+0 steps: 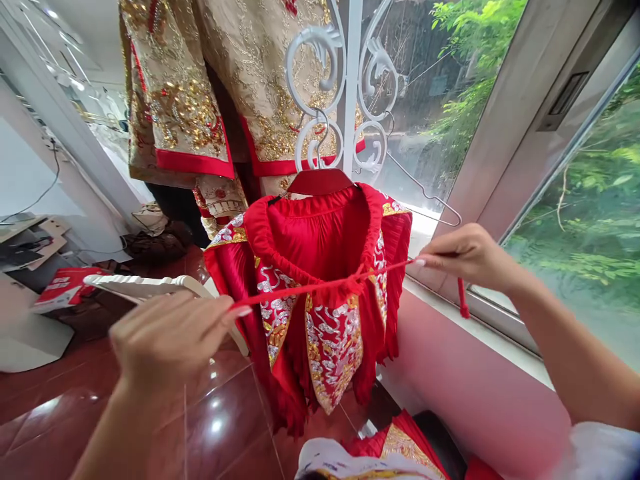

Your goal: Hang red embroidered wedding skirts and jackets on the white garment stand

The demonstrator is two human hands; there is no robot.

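A red pleated skirt [320,287] with silver and gold embroidered panels hangs from a red hanger [320,180] hooked on a white scrolled metal stand [345,87]. A red drawstring [310,288] runs taut across its waistband. My left hand [165,340] pinches the string's left end, fingers closed. My right hand [467,257] pinches the right end, and a short red tail [463,298] dangles below it. A gold embroidered robe with red trim [200,87] hangs behind and above the skirt.
A window [575,220] with greenery outside fills the right, above a pink wall and sill [475,387]. A white hanger [145,285] sits near my left hand. Boxes and papers [60,287] lie at the left on the glossy red floor [215,420]. More embroidered cloth [385,453] lies below.
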